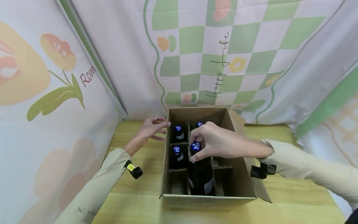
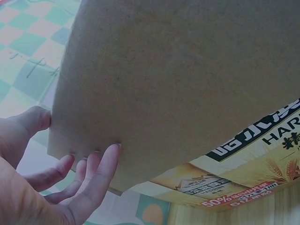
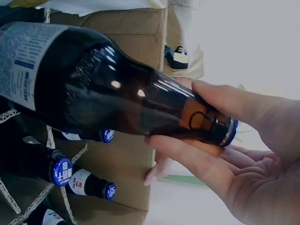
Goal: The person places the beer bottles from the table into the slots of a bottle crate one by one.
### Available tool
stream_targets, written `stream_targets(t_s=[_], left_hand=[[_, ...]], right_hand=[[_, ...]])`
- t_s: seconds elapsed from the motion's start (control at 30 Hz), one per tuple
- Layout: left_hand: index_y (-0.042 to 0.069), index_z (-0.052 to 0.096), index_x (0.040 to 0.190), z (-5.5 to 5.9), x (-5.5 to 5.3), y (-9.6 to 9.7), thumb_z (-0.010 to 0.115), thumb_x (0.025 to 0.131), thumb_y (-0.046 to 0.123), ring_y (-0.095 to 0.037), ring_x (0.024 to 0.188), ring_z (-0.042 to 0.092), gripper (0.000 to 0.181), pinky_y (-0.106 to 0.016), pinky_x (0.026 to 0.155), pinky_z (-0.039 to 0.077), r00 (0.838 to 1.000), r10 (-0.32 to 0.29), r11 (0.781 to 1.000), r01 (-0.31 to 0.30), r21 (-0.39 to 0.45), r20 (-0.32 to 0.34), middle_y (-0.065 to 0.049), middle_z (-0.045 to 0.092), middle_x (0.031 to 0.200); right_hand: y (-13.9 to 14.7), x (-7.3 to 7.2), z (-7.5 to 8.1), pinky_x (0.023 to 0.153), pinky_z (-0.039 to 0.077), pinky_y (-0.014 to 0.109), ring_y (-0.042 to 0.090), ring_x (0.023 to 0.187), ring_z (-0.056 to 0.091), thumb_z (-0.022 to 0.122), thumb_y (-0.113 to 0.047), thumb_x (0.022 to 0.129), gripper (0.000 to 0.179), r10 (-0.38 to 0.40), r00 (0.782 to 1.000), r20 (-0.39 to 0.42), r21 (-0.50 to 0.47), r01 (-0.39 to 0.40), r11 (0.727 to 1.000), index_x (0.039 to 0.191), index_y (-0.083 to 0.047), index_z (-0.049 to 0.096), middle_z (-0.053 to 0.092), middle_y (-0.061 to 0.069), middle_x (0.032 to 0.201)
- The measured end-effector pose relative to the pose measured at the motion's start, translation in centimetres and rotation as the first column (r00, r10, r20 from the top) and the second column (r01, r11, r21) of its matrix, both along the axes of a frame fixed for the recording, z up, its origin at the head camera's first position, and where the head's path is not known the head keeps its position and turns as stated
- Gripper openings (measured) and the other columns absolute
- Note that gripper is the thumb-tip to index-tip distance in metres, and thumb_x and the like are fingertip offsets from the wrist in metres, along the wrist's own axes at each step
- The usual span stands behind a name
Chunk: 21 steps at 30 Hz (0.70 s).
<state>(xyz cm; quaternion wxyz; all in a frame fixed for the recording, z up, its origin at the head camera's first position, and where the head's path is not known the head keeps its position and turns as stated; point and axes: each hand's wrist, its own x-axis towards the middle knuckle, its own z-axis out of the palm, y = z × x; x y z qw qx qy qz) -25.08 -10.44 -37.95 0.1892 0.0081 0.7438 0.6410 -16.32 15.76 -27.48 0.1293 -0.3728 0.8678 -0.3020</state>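
Observation:
My right hand grips a dark brown glass beer bottle by its neck, below the blue cap. The bottle stands partly above the cardboard dividers, in the front middle part of an open cardboard box. In the right wrist view the thumb and fingers close round the bottle's neck. My left hand is at the box's left side, thumb by the top edge. In the left wrist view its fingertips touch the plain brown cardboard, fingers loosely bent.
Other blue-capped bottles stand in the box: one back left, one front of it, one back middle. A box flap folds outward at right. The box sits on a wooden table before a patterned curtain.

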Motion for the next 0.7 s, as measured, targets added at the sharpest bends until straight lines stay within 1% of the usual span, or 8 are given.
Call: stream_targets(t_s=[0.1, 0.2, 0.3, 0.37, 0.47, 0.57, 0.63, 0.7], left_hand=[[0.005, 0.062, 0.123, 0.0, 0.0, 0.0, 0.073, 0.099, 0.024, -0.03, 0.102, 0.067, 0.032, -0.044, 0.08, 0.07, 1.0, -0.001, 1.0, 0.001, -0.001, -0.001, -0.017, 0.064, 0.131], [0.005, 0.063, 0.122, 0.0, 0.1, 0.0, 0.073, 0.099, 0.024, -0.031, 0.103, 0.068, 0.031, -0.043, 0.078, 0.07, 1.0, -0.002, 1.0, 0.002, -0.001, -0.002, -0.017, 0.065, 0.132], [0.005, 0.063, 0.124, 0.1, 0.2, 0.1, 0.073, 0.099, 0.024, -0.035, 0.107, 0.067, 0.032, -0.043, 0.078, 0.07, 1.0, -0.006, 1.0, 0.006, -0.001, 0.002, -0.018, 0.066, 0.133], [0.005, 0.063, 0.125, 0.0, 0.2, 0.1, 0.072, 0.099, 0.023, -0.036, 0.108, 0.067, 0.033, -0.044, 0.078, 0.07, 1.0, -0.009, 1.0, 0.009, 0.001, 0.004, -0.018, 0.065, 0.133], [0.004, 0.062, 0.127, 0.0, 0.2, 0.0, 0.072, 0.1, 0.022, -0.037, 0.109, 0.066, 0.034, -0.044, 0.078, 0.07, 1.0, -0.012, 1.0, 0.012, 0.003, 0.007, -0.019, 0.065, 0.133], [0.004, 0.061, 0.128, 0.1, 0.2, -0.1, 0.072, 0.1, 0.022, -0.038, 0.111, 0.066, 0.035, -0.044, 0.078, 0.07, 1.0, -0.016, 1.0, 0.016, -0.001, 0.004, -0.019, 0.064, 0.132], [0.004, 0.061, 0.128, 0.1, 0.2, -0.2, 0.072, 0.099, 0.023, -0.037, 0.111, 0.066, 0.036, -0.043, 0.078, 0.07, 1.0, -0.018, 1.0, 0.018, -0.004, 0.0, -0.019, 0.064, 0.132], [0.005, 0.061, 0.128, 0.2, 0.1, -0.2, 0.072, 0.099, 0.024, -0.034, 0.108, 0.067, 0.036, -0.043, 0.078, 0.07, 1.0, -0.018, 1.0, 0.018, -0.007, -0.003, -0.018, 0.064, 0.132]], right_hand=[[-0.7, -0.5, 0.0, 0.051, 0.035, 0.017, 0.001, 0.058, 0.032, 0.092, -0.019, 0.079, 0.023, 0.05, 0.998, 0.033, 0.074, -0.052, 0.996, 0.085, -0.013, 0.071, 0.034, -0.014, 0.058], [-1.2, -0.7, -0.2, 0.05, 0.034, 0.016, 0.0, 0.057, 0.034, 0.092, -0.017, 0.078, 0.023, 0.099, 0.993, 0.06, 0.154, -0.107, 0.982, 0.085, -0.011, 0.071, 0.036, -0.013, 0.059], [-1.4, -0.6, -1.0, 0.052, 0.039, 0.015, 0.0, 0.058, 0.036, 0.093, -0.016, 0.077, 0.024, 0.151, 0.985, 0.079, 0.224, -0.166, 0.96, 0.088, -0.007, 0.073, 0.044, -0.012, 0.062], [-1.5, -0.4, -1.8, 0.054, 0.043, 0.015, 0.001, 0.06, 0.039, 0.093, -0.012, 0.076, 0.023, 0.18, 0.98, 0.083, 0.259, -0.195, 0.946, 0.086, -0.006, 0.073, 0.05, -0.011, 0.065], [-1.4, 0.0, -2.9, 0.059, 0.048, 0.016, 0.003, 0.068, 0.046, 0.092, -0.006, 0.074, 0.023, 0.174, 0.98, 0.099, 0.316, -0.197, 0.928, 0.081, -0.01, 0.071, 0.058, -0.009, 0.076], [-1.5, 0.2, -3.6, 0.061, 0.047, 0.018, 0.007, 0.075, 0.047, 0.089, -0.001, 0.072, 0.029, 0.171, 0.98, 0.098, 0.362, -0.195, 0.911, 0.075, -0.014, 0.064, 0.058, -0.008, 0.082], [-1.7, 0.1, -3.8, 0.06, 0.046, 0.018, 0.007, 0.075, 0.047, 0.09, 0.0, 0.07, 0.032, 0.181, 0.978, 0.102, 0.387, -0.207, 0.898, 0.073, -0.014, 0.062, 0.057, -0.007, 0.08], [-2.0, -0.2, -3.8, 0.058, 0.047, 0.017, 0.005, 0.07, 0.048, 0.091, -0.001, 0.07, 0.031, 0.201, 0.973, 0.115, 0.403, -0.231, 0.885, 0.074, -0.013, 0.063, 0.058, -0.007, 0.079]])
